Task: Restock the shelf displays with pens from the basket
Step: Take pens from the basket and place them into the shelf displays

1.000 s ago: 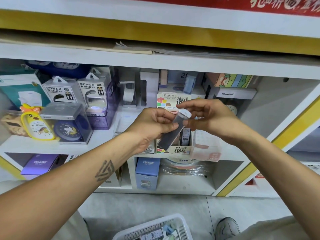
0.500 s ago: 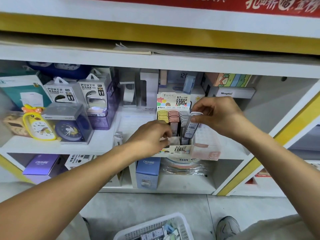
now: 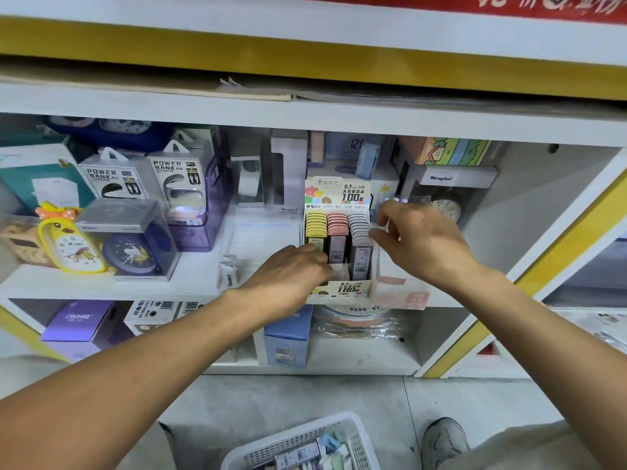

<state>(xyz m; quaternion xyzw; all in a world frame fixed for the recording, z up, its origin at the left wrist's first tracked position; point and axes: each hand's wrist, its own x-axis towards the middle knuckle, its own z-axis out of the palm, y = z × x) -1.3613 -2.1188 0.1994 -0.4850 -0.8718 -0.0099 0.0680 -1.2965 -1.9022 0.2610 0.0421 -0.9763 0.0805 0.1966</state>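
Cardboard display box [image 3: 340, 289] sits on the shelf [image 3: 190, 283] between my two hands. My left hand [image 3: 288, 276] rests at its front left corner, fingers curled against the yellow row [image 3: 316, 225]; I cannot tell whether it grips anything. My right hand [image 3: 420, 242] hovers just right of the grey row [image 3: 359, 225], fingers loose and apart, holding nothing. Below my wrists, the white basket [image 3: 302, 442] holds more packs.
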